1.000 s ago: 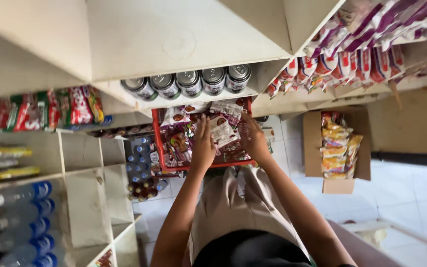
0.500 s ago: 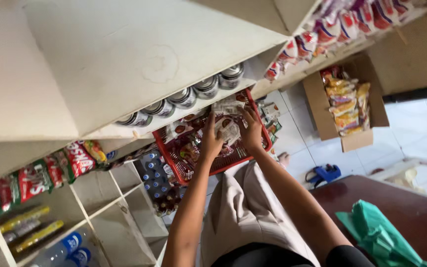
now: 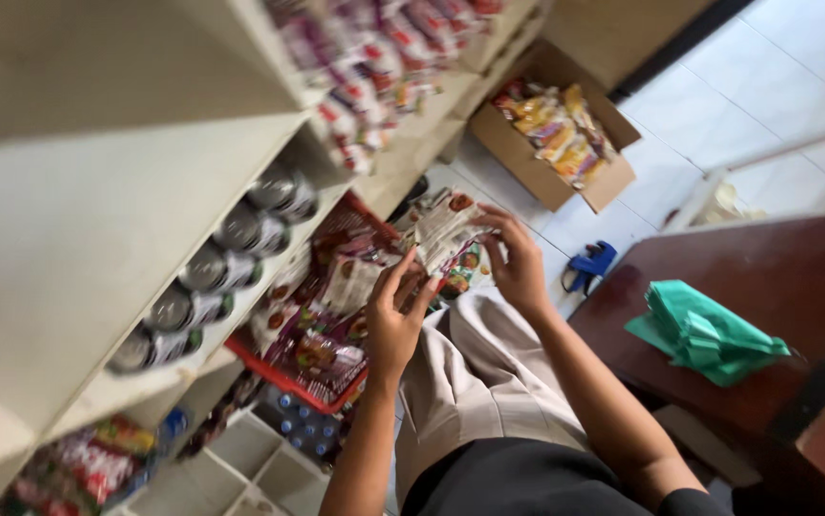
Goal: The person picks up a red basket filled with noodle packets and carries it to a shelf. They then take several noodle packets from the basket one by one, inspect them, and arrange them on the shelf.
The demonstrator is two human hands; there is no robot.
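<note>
Shop shelving fills the left side, tiled floor and a dark wooden counter (image 3: 795, 287) the right. Nearest, over the person's lap, both hands work on a bunch of sachets (image 3: 443, 227) held above the outer edge of a red basket (image 3: 298, 377). The right hand (image 3: 518, 263) is closed round the bunch's right side, fingers wrapped over it. The left hand (image 3: 395, 320) has its fingers spread and only lightly on the lower packets; whether it truly pinches one I cannot tell, as the picture is smeared by motion.

That loose left hold looks like the weak point: slick, overlapping packets could slide out and fall past the basket's front rim to the floor, or the bunch could fan apart if the right hand slackens. The basket seems to overhang its shelf, so a push down on its near edge might tip it.

Just above, a row of cans (image 3: 207, 277) sits at the front edge of the next shelf, leaving little headroom for lifting. A green cloth (image 3: 704, 330) lies on the counter's edge. Farther off, a blue tool (image 3: 589, 263) lies on the tiles, and a cardboard box (image 3: 565, 143) of yellow snack packs stands below the upper shelf of hanging packets (image 3: 374, 57).
</note>
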